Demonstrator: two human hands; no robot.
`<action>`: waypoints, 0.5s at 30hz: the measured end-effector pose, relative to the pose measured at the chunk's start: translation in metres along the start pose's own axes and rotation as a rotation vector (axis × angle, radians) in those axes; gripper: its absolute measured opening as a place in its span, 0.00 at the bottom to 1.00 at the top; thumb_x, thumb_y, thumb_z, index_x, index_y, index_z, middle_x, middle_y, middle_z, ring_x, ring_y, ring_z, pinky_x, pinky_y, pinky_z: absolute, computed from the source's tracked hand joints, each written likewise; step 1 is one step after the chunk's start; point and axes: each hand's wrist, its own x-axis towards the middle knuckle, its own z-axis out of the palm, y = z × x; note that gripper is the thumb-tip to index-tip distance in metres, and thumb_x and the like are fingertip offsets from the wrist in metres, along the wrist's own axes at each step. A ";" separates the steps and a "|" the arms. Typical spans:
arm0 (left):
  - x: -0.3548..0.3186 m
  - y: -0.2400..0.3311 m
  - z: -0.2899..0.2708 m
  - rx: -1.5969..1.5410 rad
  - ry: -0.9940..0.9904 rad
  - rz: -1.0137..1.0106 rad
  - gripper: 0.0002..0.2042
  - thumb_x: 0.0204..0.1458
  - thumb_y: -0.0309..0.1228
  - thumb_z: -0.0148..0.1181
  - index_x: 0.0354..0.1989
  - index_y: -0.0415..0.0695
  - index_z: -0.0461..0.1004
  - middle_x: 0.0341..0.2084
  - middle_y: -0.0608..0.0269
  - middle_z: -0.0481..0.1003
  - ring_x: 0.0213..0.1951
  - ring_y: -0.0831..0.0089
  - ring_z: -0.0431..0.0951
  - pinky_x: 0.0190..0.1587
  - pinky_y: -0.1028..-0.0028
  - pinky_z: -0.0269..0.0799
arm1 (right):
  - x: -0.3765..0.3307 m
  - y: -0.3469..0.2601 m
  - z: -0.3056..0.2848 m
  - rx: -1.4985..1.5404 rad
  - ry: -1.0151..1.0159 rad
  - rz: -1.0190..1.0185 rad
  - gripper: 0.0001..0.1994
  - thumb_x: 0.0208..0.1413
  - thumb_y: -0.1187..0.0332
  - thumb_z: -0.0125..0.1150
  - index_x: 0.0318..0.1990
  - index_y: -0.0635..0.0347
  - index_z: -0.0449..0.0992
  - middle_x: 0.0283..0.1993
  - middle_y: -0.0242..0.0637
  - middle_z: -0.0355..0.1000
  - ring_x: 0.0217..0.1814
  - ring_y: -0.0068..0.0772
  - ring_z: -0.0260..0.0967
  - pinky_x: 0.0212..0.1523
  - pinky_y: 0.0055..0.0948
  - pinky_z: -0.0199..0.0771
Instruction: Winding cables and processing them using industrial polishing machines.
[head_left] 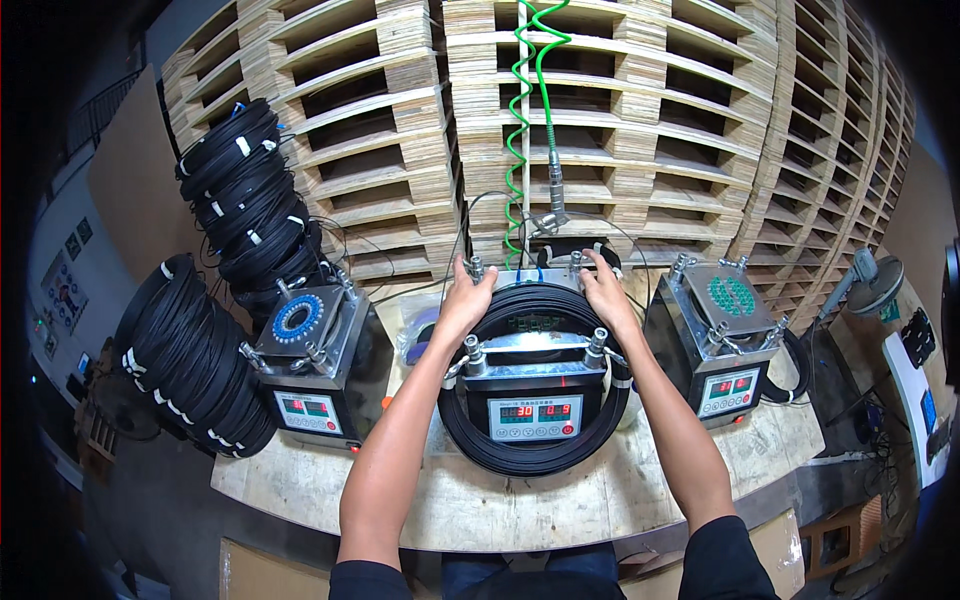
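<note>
In the middle of the table stands a bench machine with a red-lit display and metal posts with knobs on its top. A coil of black cable rings it, passing in front of its lower edge and behind its top plate. My left hand has its thumb and fingers around the far left knob. At the far right knob, my right hand closes in a pinch, its fingertips partly hidden. Both forearms reach along the sides of the coil.
Similar machines flank it, one with a blue ring on top, another with green pieces. Stacked black cable coils stand at the left. A green coiled air hose and a metal nozzle hang before wooden pallets.
</note>
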 end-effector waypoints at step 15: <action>-0.003 0.002 -0.003 -0.004 -0.032 -0.003 0.43 0.56 0.55 0.53 0.73 0.41 0.46 0.59 0.30 0.67 0.63 0.42 0.67 0.65 0.60 0.61 | -0.008 -0.015 -0.003 -0.127 0.047 0.020 0.26 0.62 0.57 0.51 0.65 0.58 0.64 0.56 0.62 0.72 0.60 0.62 0.69 0.62 0.43 0.66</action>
